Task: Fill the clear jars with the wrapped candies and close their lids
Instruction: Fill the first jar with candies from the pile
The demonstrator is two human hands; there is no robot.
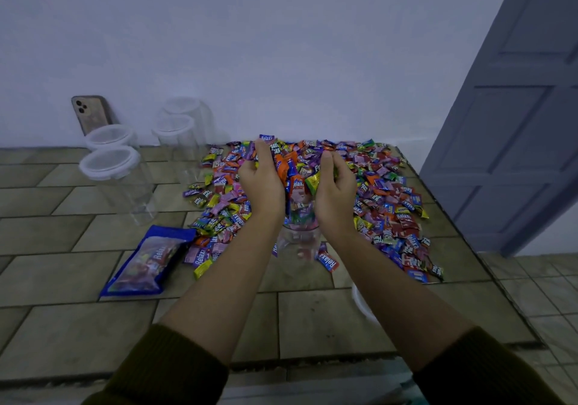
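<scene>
Open clear jar (299, 245) stands upright on the tiled counter (78, 279), mouth up, between the two wrists. It serves as the reference point here. Coloured wrappers show through its wall; cannot tell if they lie inside or behind it.

Directly above the jar mouth: left hand (261, 182) and right hand (336, 185), palms facing each other, fingers curled inward. Between them they cup a heap of wrapped candies (298, 182). The lowest candies hang just over the jar rim. Dark olive sleeves (175, 364) sit pushed back on both forearms.

Behind the jar and on both sides of it: loose candy pile (391, 207) spread flat on the counter, reaching back to the wall (281, 44). The wrappers are purple, red, orange, yellow and green, and some read "Relaxa".

Left of the jar, near side: blue candy bag (147, 260), lying flat and touching the edge of the pile.

Further left and back from the jar: four clear jars with white lids on, front one (119, 182), the others (109, 135), (176, 145), (190, 110) closer to the wall. All four look empty.

Behind those jars: phone (90, 113) leaning on the wall, camera side out.

Right of the jar, near side: white lid (361, 304), partly hidden by the right forearm.

Far right of the jar: grey panelled door (516, 123).
</scene>
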